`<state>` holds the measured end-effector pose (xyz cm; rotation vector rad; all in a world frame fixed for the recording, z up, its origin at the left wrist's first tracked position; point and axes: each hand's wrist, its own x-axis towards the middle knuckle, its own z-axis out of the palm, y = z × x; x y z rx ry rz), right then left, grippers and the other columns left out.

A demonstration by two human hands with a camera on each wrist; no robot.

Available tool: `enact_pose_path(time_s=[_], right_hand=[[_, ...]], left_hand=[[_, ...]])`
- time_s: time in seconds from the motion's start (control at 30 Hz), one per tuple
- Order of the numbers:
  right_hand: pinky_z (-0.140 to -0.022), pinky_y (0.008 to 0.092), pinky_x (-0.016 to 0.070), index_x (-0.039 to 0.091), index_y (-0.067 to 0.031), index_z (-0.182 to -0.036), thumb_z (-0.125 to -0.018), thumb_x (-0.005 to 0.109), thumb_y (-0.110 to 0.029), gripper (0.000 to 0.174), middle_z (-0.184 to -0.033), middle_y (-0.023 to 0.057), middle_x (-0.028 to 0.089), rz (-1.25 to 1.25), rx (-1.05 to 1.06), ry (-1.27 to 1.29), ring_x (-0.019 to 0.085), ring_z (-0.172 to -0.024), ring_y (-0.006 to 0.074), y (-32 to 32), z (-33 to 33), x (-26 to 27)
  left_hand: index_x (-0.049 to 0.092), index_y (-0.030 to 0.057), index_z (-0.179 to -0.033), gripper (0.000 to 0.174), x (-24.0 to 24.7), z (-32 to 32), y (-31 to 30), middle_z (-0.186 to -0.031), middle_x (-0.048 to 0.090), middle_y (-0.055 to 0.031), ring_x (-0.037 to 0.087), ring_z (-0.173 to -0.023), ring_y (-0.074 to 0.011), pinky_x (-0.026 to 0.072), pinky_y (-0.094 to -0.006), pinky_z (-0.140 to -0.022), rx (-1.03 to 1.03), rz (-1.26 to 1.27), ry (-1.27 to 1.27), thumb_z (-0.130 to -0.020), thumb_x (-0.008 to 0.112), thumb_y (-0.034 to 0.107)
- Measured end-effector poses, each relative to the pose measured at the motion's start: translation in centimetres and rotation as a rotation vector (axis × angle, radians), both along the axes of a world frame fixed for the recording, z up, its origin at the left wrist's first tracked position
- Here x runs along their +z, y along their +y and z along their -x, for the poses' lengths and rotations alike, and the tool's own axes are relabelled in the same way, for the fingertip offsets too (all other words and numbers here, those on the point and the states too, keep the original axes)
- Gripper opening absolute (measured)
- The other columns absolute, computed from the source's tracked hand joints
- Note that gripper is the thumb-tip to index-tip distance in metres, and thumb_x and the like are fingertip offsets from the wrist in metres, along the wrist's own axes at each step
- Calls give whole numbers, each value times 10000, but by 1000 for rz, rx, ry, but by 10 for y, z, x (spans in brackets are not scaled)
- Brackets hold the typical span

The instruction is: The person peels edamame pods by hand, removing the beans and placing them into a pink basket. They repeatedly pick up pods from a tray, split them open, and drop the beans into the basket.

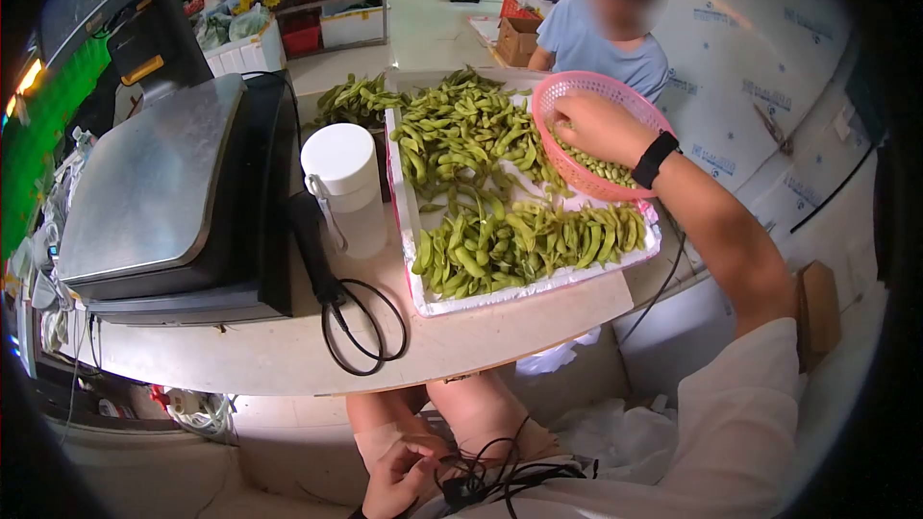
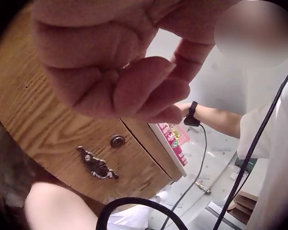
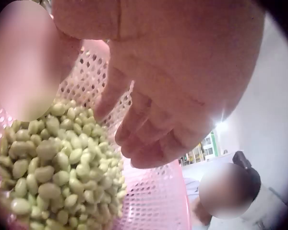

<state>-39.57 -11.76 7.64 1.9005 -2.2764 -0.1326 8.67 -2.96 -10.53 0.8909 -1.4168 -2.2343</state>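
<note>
My right hand [image 1: 601, 127] is inside a pink perforated basket [image 1: 575, 173], over a heap of shelled green beans [image 3: 62, 167]. In the right wrist view its fingers bend loosely beside the heap, near the basket wall, with nothing seen between them. The basket stands at the back right of a white foam tray [image 1: 407, 231]. Green bean pods fill much of that tray, with one pile [image 1: 471, 120] at the back and another [image 1: 524, 245] along the front. Down by my lap, my left hand [image 1: 399, 481] rests with loosely curled fingers and holds nothing.
A scale [image 1: 154, 183] takes up the table's left side. Between it and the tray stand a white-lidded bottle [image 1: 341, 168] and a black cable [image 1: 370, 365]. More pods [image 1: 356, 101] lie behind the bottle. A person in a blue shirt [image 1: 606, 43] is beyond the basket.
</note>
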Motion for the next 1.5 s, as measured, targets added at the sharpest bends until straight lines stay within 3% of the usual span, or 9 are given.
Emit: enact_pose_path(time_s=[0.07,0.17,0.37,0.43,0.7,0.93,1.23,1.43,1.5], right_hand=[[-768,399,468,597,-17,-971,-782,565,-139,227,-881,174,619,-3,183,-361,600,-860,319,-20,-32,2],[-749,396,475,584,0,-998,-812,496,-113,235,-877,174,632,-218,365,-471,608,-847,320,-37,-55,-31],[-790,413,471,530,59,-1077,-791,474,-81,324,-983,248,604,-488,117,-422,595,-907,363,-48,-70,-47],[-797,412,471,535,51,-1095,-787,472,-72,338,-1002,240,605,-408,103,-743,596,-923,359,-47,-66,-49],[-728,398,471,588,7,-944,-713,685,-269,373,-893,191,619,-311,160,-241,596,-823,333,-85,-53,-46],[-652,421,471,629,3,-787,-695,693,-354,374,-719,190,624,-384,148,-208,597,-702,361,-100,-78,-72],[-552,414,458,629,36,-688,-669,635,-221,257,-625,179,600,-472,137,-315,570,-562,321,-95,-84,-68],[-515,374,450,641,-5,-699,-682,637,-291,287,-564,131,579,-432,239,-436,558,-515,260,-94,-73,-77],[-579,382,450,631,0,-768,-698,638,-285,293,-651,163,604,-439,82,-387,573,-597,293,-92,-80,-71]], left_hand=[[542,18,-956,115,4,2,0,-959,553,-35,533,-854,-101,427,-231,-748,-5,17,-27,-865,483,-20],[548,19,-952,116,8,5,0,-946,550,-26,530,-834,-93,425,-225,-723,11,2,-26,-866,483,-22],[550,20,-964,111,7,2,3,-911,558,-21,533,-810,-94,425,-221,-706,41,32,-38,-872,495,-8],[551,21,-967,107,9,2,3,-901,569,-21,536,-804,-95,427,-221,-705,61,-5,-36,-878,496,-2],[553,23,-971,112,7,2,3,-887,581,-15,535,-801,-91,425,-219,-696,52,16,-44,-884,489,-6],[552,20,-977,130,-1,-3,4,-883,582,-18,525,-791,-89,419,-213,-692,73,58,-50,-878,479,-23],[545,17,-968,128,8,-4,0,-856,560,-10,502,-770,-83,400,-205,-676,91,34,-8,-878,463,-20],[546,16,-963,121,11,-4,-1,-858,554,-10,495,-758,-81,399,-204,-667,85,31,1,-878,466,-16],[547,16,-959,120,10,-5,0,-857,553,-9,499,-763,-81,400,-204,-667,87,23,-3,-876,467,-18]])
